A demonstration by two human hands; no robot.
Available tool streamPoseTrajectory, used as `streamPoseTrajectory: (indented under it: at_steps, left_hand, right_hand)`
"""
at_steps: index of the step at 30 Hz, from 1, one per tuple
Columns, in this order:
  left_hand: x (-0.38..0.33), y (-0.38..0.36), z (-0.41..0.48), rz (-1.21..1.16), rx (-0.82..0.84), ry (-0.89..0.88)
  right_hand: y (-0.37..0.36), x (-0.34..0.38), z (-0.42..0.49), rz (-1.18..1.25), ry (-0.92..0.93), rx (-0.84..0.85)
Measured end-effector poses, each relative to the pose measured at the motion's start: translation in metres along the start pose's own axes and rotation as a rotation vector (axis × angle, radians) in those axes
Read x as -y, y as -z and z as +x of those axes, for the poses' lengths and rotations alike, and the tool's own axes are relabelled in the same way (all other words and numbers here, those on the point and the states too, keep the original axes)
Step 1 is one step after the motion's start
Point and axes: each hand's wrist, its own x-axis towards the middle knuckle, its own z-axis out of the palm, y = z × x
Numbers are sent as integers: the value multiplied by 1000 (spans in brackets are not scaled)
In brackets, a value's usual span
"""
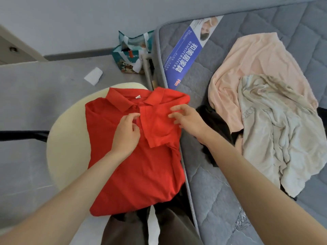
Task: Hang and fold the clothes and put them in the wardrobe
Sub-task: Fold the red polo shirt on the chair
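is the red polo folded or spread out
Partly folded: one sleeve of the red polo is turned in over its chest, while the body lies full length on the cream seat.

Premises: a domestic bedroom. Grounds: a bare quilted grey mattress [221,183] carrying a blue furniture-maker's label [184,53], a pink garment [256,55] and a beige garment [276,124] lying loose on it, and a carrier bag [132,52] on the grey floor [26,96] beside it. A pale panel [16,48] at left is possibly a door.
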Motion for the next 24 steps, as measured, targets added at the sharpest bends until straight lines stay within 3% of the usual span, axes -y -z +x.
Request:
streamPoseTrajectory:
  at_steps: [2, 7, 9, 13, 17, 21, 24]
  left_hand:
    - [15, 7, -4, 24, 32, 56]
    - [30, -2, -11, -31, 114, 206]
    - [27, -14, -14, -31, 103, 214]
    - [16, -35, -19, -67, 111, 304]
    - [17, -40, -21, -33, 128, 276]
    - [22, -33, -22, -51, 152, 268]
    - [24, -21, -19, -60, 122, 207]
  right_hand:
    - [-1, -11, 0, -302, 99, -66]
    - [-12, -47, -13, -673, 125, 233]
    - [-24, -63, -17, -809, 126, 200]
    - [-43, -82, -21, -745, 206, -61]
    - [-40, -94, -22, -928, 302, -194]
    - [-21, -106, -24, -1233, 123, -44]
    - [-18, -94, -22, -1226, 103, 48]
